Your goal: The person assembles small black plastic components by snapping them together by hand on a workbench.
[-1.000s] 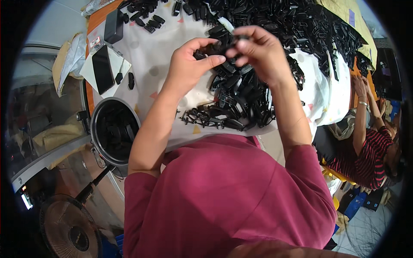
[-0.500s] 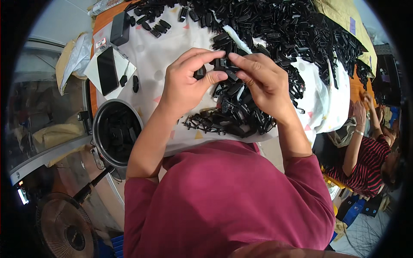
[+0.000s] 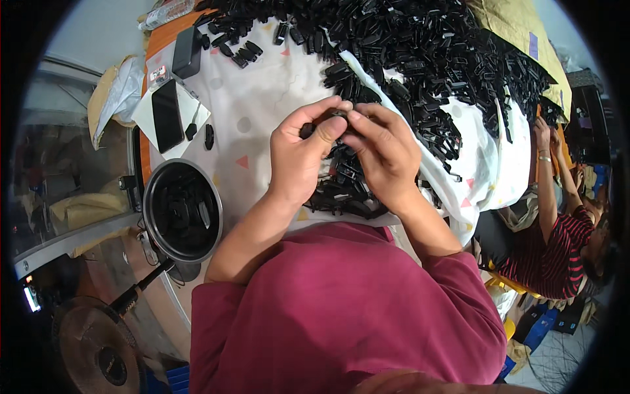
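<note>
Between my fingertips, over the cloth-covered table, is a small black plastic part (image 3: 338, 115). My left hand (image 3: 300, 152) pinches it with thumb and forefinger, and a second dark piece (image 3: 306, 131) shows against its curled fingers. My right hand (image 3: 388, 152) grips the same part from the other side, fingers closed; they hide most of its shape. Beneath and in front of my hands lies a heap of similar black parts (image 3: 348, 195). A much larger pile of them (image 3: 420, 49) spreads over the far side of the table.
Left of my arms stands a round metal bowl (image 3: 149, 217) with black parts inside. Beyond it lie a phone (image 3: 167, 118) on white paper and a black box (image 3: 187, 54). A fan (image 3: 98, 345) stands lower left. Another person in a striped shirt (image 3: 548, 256) works at right.
My hands have come closer together and slightly nearer to me, closing round the part. The white cloth edge on the right now lies nearer my right forearm. The other person's arms have moved.
</note>
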### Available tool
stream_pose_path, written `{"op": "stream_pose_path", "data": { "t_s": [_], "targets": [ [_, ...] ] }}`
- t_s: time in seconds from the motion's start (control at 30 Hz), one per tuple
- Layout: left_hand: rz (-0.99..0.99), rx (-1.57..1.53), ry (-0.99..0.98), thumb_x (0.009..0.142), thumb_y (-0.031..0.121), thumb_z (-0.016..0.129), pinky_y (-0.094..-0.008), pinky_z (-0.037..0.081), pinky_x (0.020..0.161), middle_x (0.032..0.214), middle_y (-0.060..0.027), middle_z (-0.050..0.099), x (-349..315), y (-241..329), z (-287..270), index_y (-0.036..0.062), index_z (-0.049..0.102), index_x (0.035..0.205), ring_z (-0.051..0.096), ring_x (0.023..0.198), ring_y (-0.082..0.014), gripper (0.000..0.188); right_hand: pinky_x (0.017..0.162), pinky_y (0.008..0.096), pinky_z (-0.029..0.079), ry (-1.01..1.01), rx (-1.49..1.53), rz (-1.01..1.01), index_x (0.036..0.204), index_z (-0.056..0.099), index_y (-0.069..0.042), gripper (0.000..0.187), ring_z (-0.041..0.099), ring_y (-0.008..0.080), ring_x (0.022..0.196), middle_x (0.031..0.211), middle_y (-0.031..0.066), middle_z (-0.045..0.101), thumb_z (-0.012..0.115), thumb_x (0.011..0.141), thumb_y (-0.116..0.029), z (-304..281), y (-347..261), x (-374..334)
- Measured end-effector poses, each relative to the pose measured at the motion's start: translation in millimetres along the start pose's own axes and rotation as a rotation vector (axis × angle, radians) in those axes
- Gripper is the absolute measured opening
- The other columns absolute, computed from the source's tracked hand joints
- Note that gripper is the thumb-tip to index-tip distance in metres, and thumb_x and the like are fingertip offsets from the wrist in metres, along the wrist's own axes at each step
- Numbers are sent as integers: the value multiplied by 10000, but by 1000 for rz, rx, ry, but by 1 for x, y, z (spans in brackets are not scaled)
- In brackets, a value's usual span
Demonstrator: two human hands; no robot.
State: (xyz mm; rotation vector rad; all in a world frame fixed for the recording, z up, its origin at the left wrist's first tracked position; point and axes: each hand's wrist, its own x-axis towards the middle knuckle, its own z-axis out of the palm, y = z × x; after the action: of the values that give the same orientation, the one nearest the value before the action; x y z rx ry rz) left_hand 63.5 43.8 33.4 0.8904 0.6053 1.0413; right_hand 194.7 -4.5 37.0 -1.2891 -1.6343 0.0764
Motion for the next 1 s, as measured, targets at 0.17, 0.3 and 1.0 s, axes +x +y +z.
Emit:
{"op": "stream_pose_path", "data": {
  "t_s": [0.17,0.3,1.0],
  "targets": [
    [-115,-269,-160,827,93,566,-159,334,483,1000,-117,598,4,-8,-14,-7,559,1034,386,547,-35,230,578,210,469,-187,826,856,933,529,28,195,564,98,620,760,56,594,620,787,-66,-5,-5,-5],
    [-243,-399,-132,830,101,561,-161,348,491,974,-118,597,24,-25,-22,-5,551,1024,406,547,-40,221,581,208,459,-321,757,832,880,560,29,183,560,90,623,752,34,591,645,765,-85,-5,23,3],
    [-146,989,-13,782,260,597,-255,437,538,732,-78,606,126,-44,-33,84,580,954,554,604,-143,247,721,238,426,-59,-128,336,868,557,-31,178,527,133,839,991,35,601,632,711,3,-29,145,24]
  ]
}}
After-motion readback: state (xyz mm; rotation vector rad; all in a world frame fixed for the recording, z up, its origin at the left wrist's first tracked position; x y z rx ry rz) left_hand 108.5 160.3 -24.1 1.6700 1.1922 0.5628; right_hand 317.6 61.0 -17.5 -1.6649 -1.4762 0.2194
